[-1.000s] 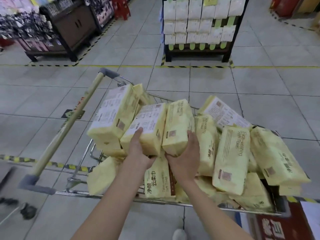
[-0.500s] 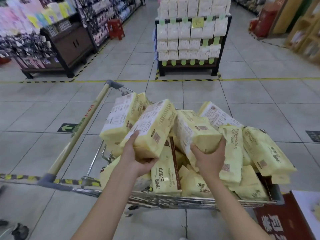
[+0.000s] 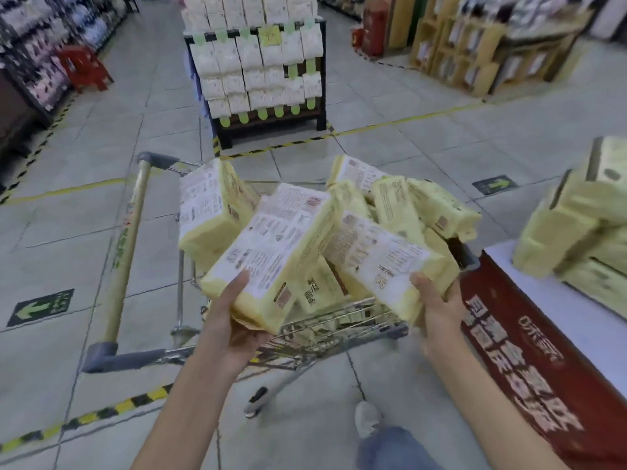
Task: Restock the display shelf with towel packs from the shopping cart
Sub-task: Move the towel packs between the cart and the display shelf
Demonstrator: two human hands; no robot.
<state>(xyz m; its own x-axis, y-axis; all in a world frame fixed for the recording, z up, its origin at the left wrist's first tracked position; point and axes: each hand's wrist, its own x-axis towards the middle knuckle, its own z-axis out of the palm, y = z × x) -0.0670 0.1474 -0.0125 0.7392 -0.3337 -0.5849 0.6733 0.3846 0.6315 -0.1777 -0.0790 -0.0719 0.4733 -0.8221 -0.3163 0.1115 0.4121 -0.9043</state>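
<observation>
Once lifted above shopping cart (image 3: 342,320), first towel pack (image 3: 271,252) gripped in left hand (image 3: 234,322), second towel pack (image 3: 380,262) in right hand (image 3: 437,310); display shelf (image 3: 543,300) came into view, placement likely next

wire cart (image 3: 339,318) on tile floor (image 3: 68,232), piled w/ towel packs (image 3: 437,208).

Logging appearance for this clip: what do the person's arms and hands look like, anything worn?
The left hand and right hand are ungloved; no watch, bracelet or ring shows. Both arms are bare to the frame edge, with no sleeves in view.
</observation>
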